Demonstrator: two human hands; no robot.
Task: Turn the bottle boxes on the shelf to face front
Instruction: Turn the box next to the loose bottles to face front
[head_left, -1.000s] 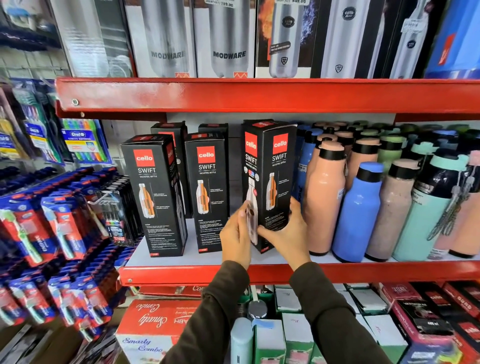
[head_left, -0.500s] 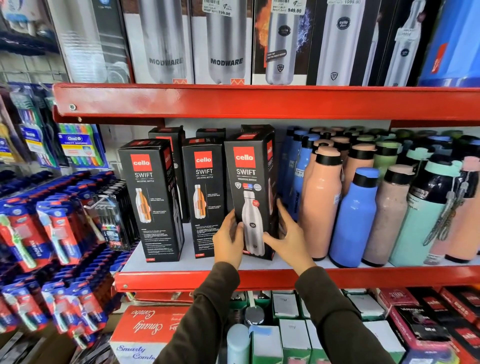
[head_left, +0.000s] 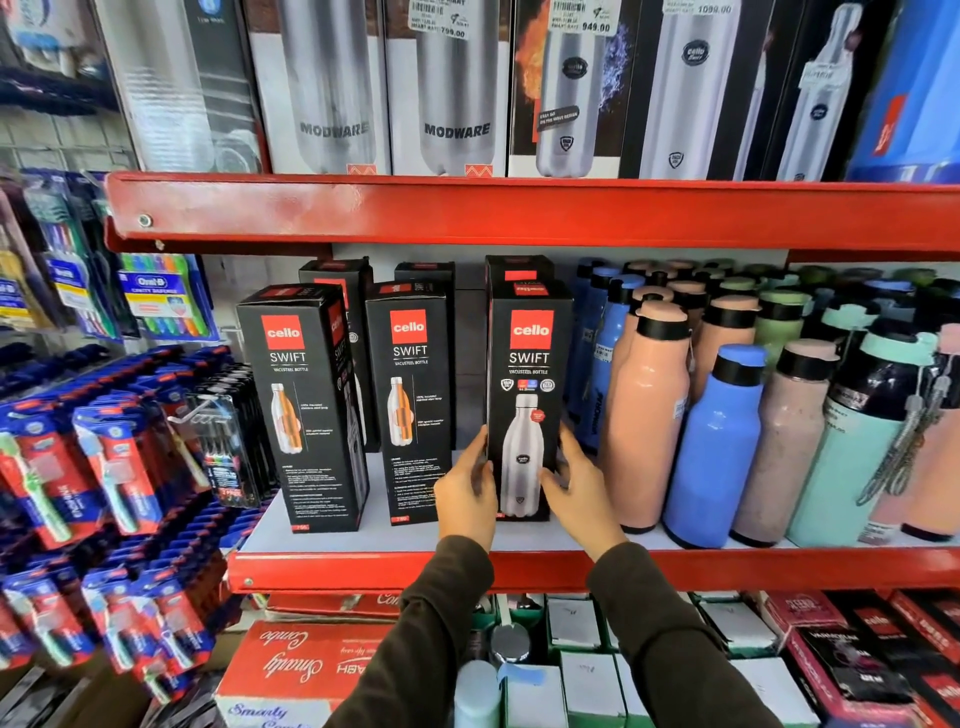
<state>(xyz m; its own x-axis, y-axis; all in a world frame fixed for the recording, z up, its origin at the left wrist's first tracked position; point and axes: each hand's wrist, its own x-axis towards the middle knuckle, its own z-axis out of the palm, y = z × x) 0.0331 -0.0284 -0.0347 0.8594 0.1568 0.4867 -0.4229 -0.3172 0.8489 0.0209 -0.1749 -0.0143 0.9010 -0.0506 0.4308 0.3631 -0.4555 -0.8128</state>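
Black box (head_left: 527, 364), "cello SWIFT" — upright on the red shelf (head_left: 363, 569), third in the front row, silver-bottle face to the front. Left hand (head_left: 467, 491) presses its lower left edge; right hand (head_left: 579, 488) wraps its lower right edge — both grips closed on the box, fingers curled round its sides. Two more black boxes, left box (head_left: 301, 405) and middle box (head_left: 415, 395), stand apart to its left, each showing an orange-bottle panel. Peach bottle (head_left: 647, 415) just beside the held box on the right; blue bottle (head_left: 719, 452) next along. Toothbrush packs (head_left: 78, 467) hang at far left.
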